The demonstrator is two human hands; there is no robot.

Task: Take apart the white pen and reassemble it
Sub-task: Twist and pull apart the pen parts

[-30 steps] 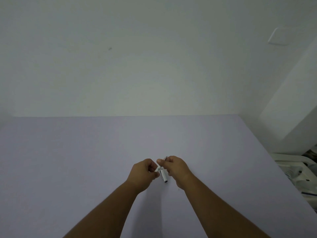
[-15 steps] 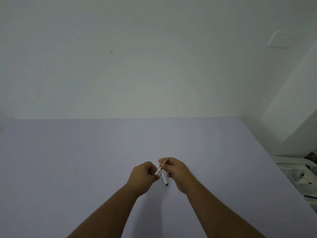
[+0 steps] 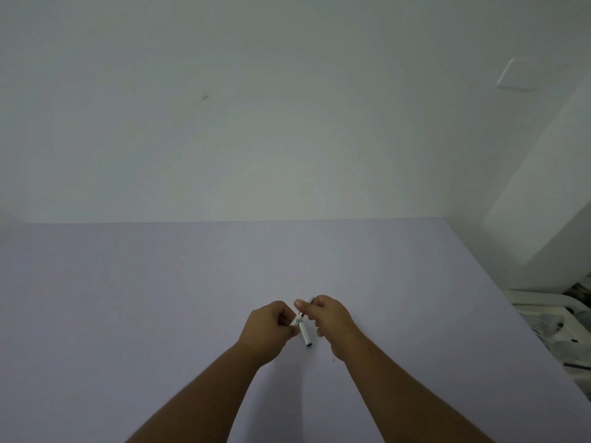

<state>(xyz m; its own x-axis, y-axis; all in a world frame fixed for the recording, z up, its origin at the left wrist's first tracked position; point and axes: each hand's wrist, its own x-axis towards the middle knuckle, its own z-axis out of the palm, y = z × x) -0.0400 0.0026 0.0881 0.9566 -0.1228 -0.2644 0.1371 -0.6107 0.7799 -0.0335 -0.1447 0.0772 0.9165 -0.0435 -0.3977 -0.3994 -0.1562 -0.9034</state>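
Observation:
Both hands meet above the middle of the lilac table [image 3: 160, 298]. My right hand [image 3: 329, 321] pinches a thin pen part whose dark tip sticks out past the fingers at the top. My left hand [image 3: 267, 327] grips a short white pen piece [image 3: 295, 321] with thumb and fingers. A white pen barrel [image 3: 305, 335] with a dark end lies between the hands and points toward me; whether a hand holds it or it rests on the table I cannot tell. The joint between the pieces is small and partly hidden by fingers.
A pale wall [image 3: 287, 123] rises behind the table's far edge. A white plastic chair or rack [image 3: 550, 318] with clutter stands past the table's right edge. A wall plate [image 3: 518, 75] sits high on the right.
The hands have stayed together at the same spot, with only small finger shifts on the pen parts. The camera has tilted slightly.

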